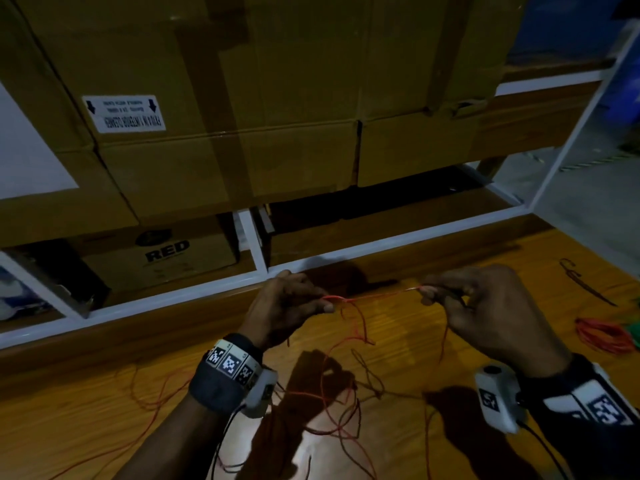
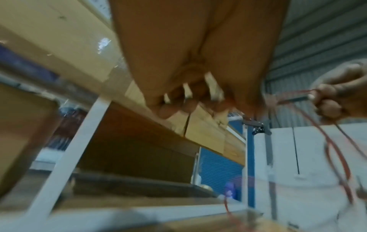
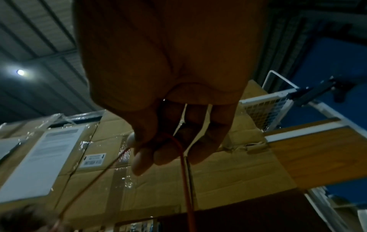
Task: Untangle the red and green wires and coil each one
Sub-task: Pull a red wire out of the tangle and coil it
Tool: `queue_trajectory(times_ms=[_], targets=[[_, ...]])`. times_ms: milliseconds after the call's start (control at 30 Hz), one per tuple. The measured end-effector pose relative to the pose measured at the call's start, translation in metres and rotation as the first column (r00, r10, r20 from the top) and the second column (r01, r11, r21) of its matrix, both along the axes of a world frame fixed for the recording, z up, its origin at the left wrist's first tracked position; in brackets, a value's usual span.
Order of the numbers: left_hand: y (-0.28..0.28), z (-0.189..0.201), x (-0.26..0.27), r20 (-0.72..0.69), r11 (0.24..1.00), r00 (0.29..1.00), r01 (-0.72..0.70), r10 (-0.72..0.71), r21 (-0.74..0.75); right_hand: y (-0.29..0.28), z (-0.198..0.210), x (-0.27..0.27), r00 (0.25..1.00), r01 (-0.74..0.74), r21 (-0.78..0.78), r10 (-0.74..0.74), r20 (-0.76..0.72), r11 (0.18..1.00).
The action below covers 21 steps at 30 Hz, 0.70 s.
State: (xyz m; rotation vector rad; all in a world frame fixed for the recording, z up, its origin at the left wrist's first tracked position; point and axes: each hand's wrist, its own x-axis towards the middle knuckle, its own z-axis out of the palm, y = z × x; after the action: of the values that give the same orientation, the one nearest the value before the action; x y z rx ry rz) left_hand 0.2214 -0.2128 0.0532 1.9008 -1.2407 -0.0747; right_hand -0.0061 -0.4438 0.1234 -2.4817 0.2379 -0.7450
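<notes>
Red wire (image 1: pixel 377 295) runs taut between the two hands above the wooden table (image 1: pixel 519 265). On the left, cardboard boxes (image 1: pixel 214 140) fill a white shelf frame (image 1: pixel 258 252). Left hand (image 1: pixel 287 306) pinches the wire's near end between thumb and fingers (image 1: pixel 323 308). Loose red loops and a darker strand, possibly the green wire (image 1: pixel 370 379), hang to the table below. Right hand (image 1: pixel 485 313) pinches the other end. A coiled red bundle (image 1: pixel 604 336) lies far right.
</notes>
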Motion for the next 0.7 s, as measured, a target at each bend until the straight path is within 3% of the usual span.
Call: queue_trajectory(times_ms=[67,167,233,333,400,567,700], targets=[[0.002,0.004,-0.004,-0.034,0.998,0.999,0.020,-0.022,-0.064,0.001,-0.003,-0.006,1.000,-0.004,0.002,0.004,0.013,1.000],[0.002,0.011,-0.012,-0.089,0.991,0.996,0.014,-0.026,-0.135,0.012,-0.005,-0.012,0.999,0.006,0.140,0.000,-0.047,0.990],[-0.001,0.013,-0.016,-0.104,0.984,0.994,-0.054,0.036,-0.169,0.022,-0.004,-0.014,0.981,-0.027,0.236,0.071,-0.182,0.971],[-0.009,0.013,-0.026,-0.069,0.967,0.991,-0.123,0.110,-0.221,0.037,-0.003,-0.010,0.884,-0.145,0.324,0.269,-0.381,0.935],[-0.014,0.015,-0.033,-0.045,0.953,0.994,-0.109,0.100,-0.282,0.044,-0.009,-0.004,0.886,-0.148,0.359,0.285,-0.366,0.921],[-0.022,0.016,-0.043,-0.103,0.941,0.994,-0.067,0.035,-0.331,0.049,-0.020,0.019,0.971,-0.003,0.308,0.076,-0.225,0.951],[-0.022,0.020,-0.049,-0.167,0.954,0.985,-0.001,-0.051,-0.301,0.047,-0.020,0.037,0.975,-0.092,0.318,0.150,-0.165,0.944]])
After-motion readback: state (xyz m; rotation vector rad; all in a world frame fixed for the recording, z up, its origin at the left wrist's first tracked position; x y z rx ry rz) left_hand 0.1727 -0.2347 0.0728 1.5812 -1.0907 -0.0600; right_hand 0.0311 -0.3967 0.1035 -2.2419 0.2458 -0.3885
